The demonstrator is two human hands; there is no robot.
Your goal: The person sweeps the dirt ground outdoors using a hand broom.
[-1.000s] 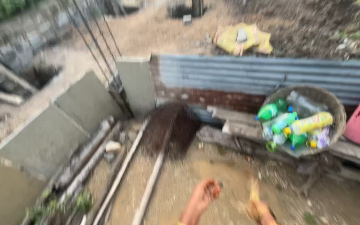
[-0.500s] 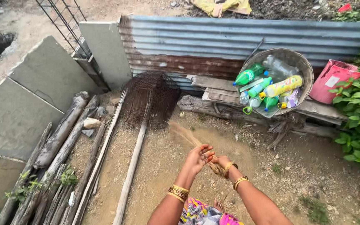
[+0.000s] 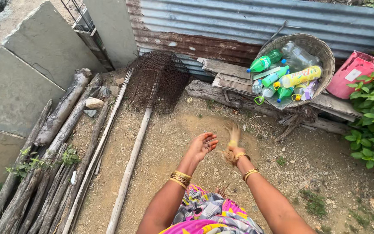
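The person's left hand (image 3: 203,144) is hovering open over the bare dirt ground (image 3: 169,143), palm turned toward the other hand, fingers spread and holding nothing. The right hand (image 3: 232,152) is closing around a blurred bundle of tan, straw-like fibres (image 3: 231,131), which is sticking up just beyond the fingers, beside the left palm. Gold bangles are showing on both wrists. Well beyond the hands, a round woven basket (image 3: 321,50) full of plastic bottles is leaning against a rusty corrugated metal sheet (image 3: 221,26), and weathered grey logs (image 3: 61,117) are lying to the left.
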